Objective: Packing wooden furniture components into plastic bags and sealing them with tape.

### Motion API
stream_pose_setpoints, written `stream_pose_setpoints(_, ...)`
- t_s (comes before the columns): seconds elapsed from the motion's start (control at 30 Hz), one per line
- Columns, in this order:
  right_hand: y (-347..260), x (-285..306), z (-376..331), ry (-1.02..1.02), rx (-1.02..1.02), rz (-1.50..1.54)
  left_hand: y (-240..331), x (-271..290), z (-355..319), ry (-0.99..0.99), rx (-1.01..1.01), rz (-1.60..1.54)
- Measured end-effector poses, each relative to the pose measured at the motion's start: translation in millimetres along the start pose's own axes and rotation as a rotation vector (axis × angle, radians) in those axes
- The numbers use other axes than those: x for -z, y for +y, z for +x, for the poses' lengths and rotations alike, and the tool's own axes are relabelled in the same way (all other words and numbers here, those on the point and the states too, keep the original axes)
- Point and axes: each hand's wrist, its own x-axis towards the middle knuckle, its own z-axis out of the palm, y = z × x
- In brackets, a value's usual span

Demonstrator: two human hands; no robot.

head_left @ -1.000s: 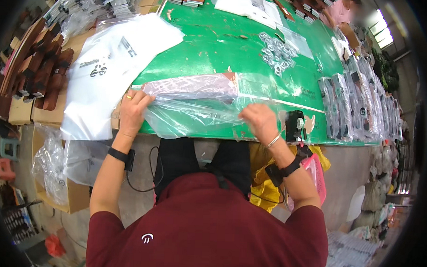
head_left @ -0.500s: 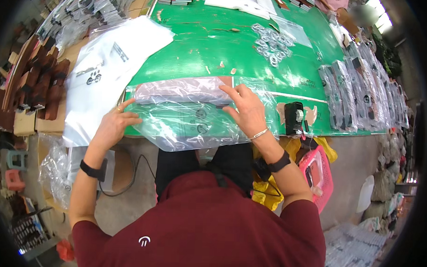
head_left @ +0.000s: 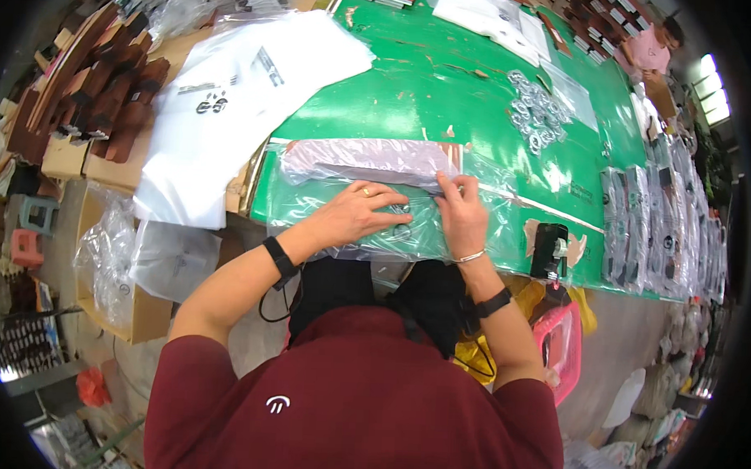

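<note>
A brown, bar-shaped piece [head_left: 370,158] lies lengthwise under clear film at the near edge of the green table. The loose part of this clear plastic bag [head_left: 310,206] spreads toward me, with dark print on it. My left hand [head_left: 355,215] rests on that loose film, fingers stretched to the right and apart. At the right end of the bar my right hand [head_left: 465,214] has its fingers bent and drawn together on the bag. The tips partly hide what they grip.
A stack of white printed plastic bags [head_left: 248,89] lies at left, beside brown wooden pieces [head_left: 119,101]. A black tape dispenser [head_left: 549,250] stands at the right edge. Farther back are small clear-wrapped parts [head_left: 535,114]; wrapped bundles [head_left: 641,219] line the right side. A person [head_left: 647,50] is at far right.
My left hand has left the bag's left end and moved right onto the loose film. My right hand stays near the bar's right end, its fingers closer together. The view has shifted.
</note>
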Motion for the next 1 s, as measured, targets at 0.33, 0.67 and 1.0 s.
stream_pose_setpoints(0.33,7.8,14.7,0.7,0.094,-0.418,0.726,12.4,21.5,17.9,-0.019,0.047,0.017)
stream_pose_setpoints(0.67,39.6,-18.8,-19.0,-0.051,-0.121,-0.228,2.1,-37.6,120.7,0.246,-0.203,0.314)
stream_pose_setpoints(1.0,54.0,-4.2,-27.7,-0.032,-0.233,-0.252,-7.1,-32.7,125.3,0.119,-0.242,0.247)
